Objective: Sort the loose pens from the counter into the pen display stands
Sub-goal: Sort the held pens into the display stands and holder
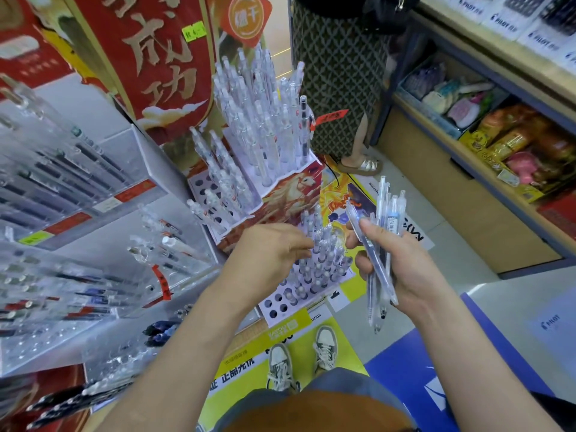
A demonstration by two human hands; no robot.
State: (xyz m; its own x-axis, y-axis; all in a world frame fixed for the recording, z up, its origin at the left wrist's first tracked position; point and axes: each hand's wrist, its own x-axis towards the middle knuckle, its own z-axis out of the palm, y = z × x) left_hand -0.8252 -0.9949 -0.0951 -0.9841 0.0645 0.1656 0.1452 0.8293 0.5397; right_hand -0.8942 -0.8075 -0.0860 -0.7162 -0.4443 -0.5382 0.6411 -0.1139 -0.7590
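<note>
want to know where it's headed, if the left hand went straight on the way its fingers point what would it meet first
Most likely the upright pens in the near display stand. The fingertips of the left hand are about at their tops, though depth is unclear.

Behind the front stand (276,304) rises the taller stand (296,194), and left of it sit the clear racks (93,188). The left hand (268,254) reaches over its left side. To its right, the right hand (402,266) holds a bundle of pens (385,207), with the shelf unit (452,194) farther right.
</note>
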